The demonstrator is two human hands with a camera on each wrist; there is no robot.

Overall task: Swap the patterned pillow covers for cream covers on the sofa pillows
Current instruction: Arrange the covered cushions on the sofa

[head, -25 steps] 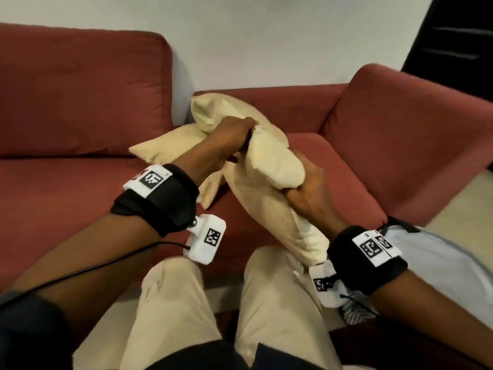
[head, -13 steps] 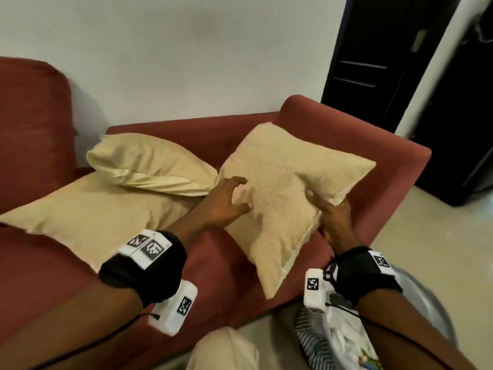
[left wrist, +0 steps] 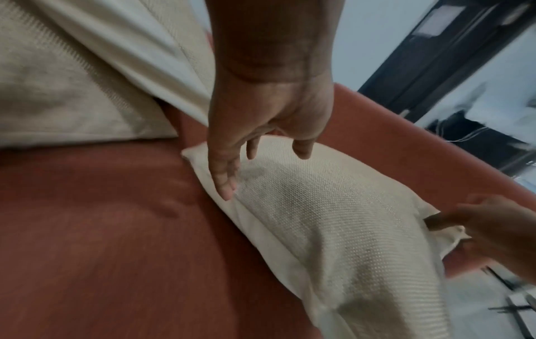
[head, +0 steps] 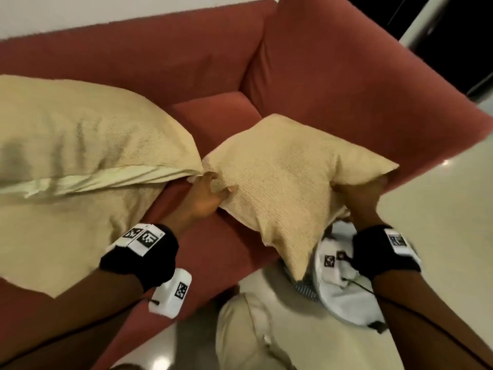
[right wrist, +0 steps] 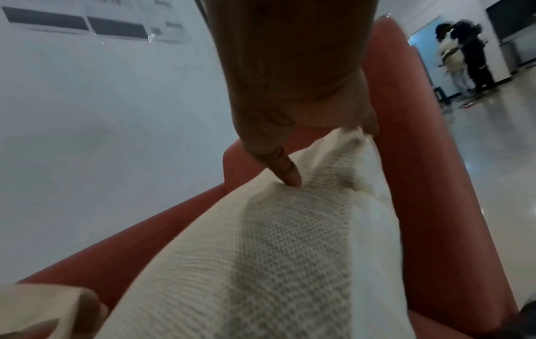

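on the red fabric sofa [head: 218,263] — a plump, coarse-woven cream pillow [head: 288,188], left hand [head: 205,201] flat-fingered against it, right hand [head: 360,198] pinching its corner

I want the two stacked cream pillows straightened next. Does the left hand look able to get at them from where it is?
Probably yes. The left hand rests on the held pillow right beside the top stacked pillow's corner, with nothing between them; it need only let go.

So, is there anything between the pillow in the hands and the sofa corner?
Nothing visible. The seat behind the held pillow shows bare up to the armrest; the other pillows lie to its left.
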